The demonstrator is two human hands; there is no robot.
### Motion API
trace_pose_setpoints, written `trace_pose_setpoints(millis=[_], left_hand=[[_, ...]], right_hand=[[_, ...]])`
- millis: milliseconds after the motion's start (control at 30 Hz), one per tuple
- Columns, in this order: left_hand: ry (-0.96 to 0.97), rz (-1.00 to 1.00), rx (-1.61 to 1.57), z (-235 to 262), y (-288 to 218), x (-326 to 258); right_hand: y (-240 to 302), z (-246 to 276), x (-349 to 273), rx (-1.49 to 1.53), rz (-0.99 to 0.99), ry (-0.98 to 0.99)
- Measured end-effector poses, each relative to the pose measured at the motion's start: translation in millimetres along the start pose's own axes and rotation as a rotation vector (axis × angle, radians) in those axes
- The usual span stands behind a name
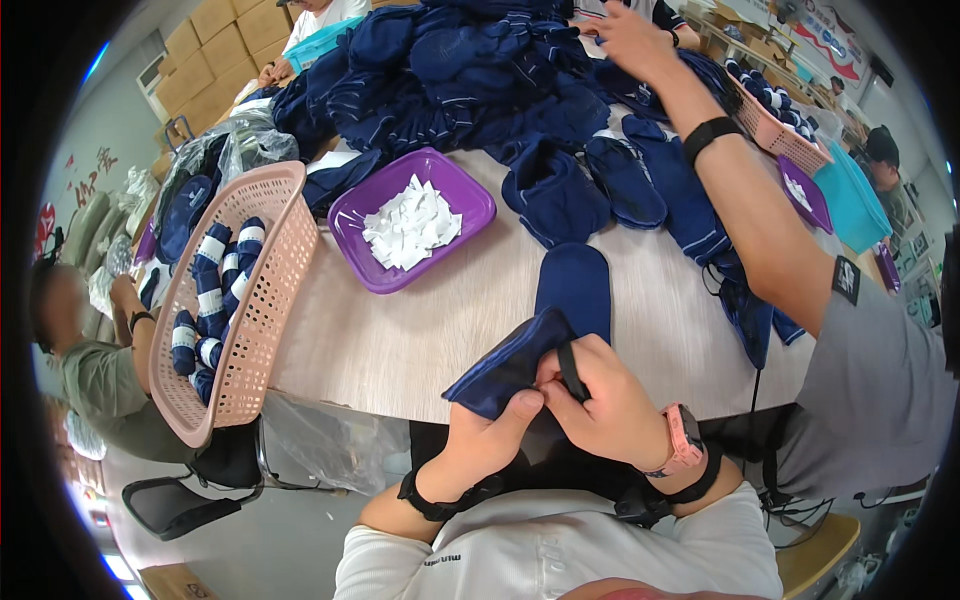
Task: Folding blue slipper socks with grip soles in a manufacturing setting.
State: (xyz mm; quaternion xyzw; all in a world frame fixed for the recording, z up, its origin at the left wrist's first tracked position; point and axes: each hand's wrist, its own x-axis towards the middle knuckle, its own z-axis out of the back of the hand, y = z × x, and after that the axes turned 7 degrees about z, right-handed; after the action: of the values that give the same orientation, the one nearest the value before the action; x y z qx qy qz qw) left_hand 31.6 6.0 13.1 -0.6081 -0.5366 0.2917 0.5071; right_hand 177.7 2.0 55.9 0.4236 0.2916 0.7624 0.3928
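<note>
My left hand point(487, 435) and my right hand point(598, 400) both grip a folded pair of dark navy socks point(510, 365) at the table's near edge, thumbs pressing on the fabric. A single navy sock point(575, 282) lies flat just beyond it. A purple tray point(470, 195) filled with white paper slips point(412, 226) stands to the left of that. A large heap of navy socks point(470, 80) covers the far part of the table point(400, 340).
A pink mesh basket point(262, 300) with several banded navy sock rolls sits at the left edge. A co-worker's arm point(740, 190) reaches from the right into the heap. Another pink basket point(775, 130), a teal bin point(850, 200) and cardboard boxes point(205, 60) stand farther off.
</note>
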Motion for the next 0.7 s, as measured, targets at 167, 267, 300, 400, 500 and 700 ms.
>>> trace_pose_setpoints(millis=[167, 267, 300, 400, 500, 700], left_hand=[[-0.073, -0.071, -0.013, 8, 3, -1], [-0.201, 0.027, 0.046, 23, 1, -12], [-0.264, 0.008, -0.007, 28, 9, -10], [-0.438, 0.037, -0.125, 37, 14, -5], [-0.555, 0.056, -0.209, 33, 14, 2], [-0.568, -0.001, -0.162, 31, 19, 6]], right_hand=[[5, 15, 17, -0.034, -0.019, 0.332], [1, 28, 23, 0.045, -0.004, 0.375], [-6, 32, 24, 0.120, 0.044, 0.374], [-29, 32, 30, 0.224, 0.172, 0.377], [-62, 26, 32, 0.076, 0.368, 0.311], [-66, 28, 28, -0.102, 0.611, 0.272]])
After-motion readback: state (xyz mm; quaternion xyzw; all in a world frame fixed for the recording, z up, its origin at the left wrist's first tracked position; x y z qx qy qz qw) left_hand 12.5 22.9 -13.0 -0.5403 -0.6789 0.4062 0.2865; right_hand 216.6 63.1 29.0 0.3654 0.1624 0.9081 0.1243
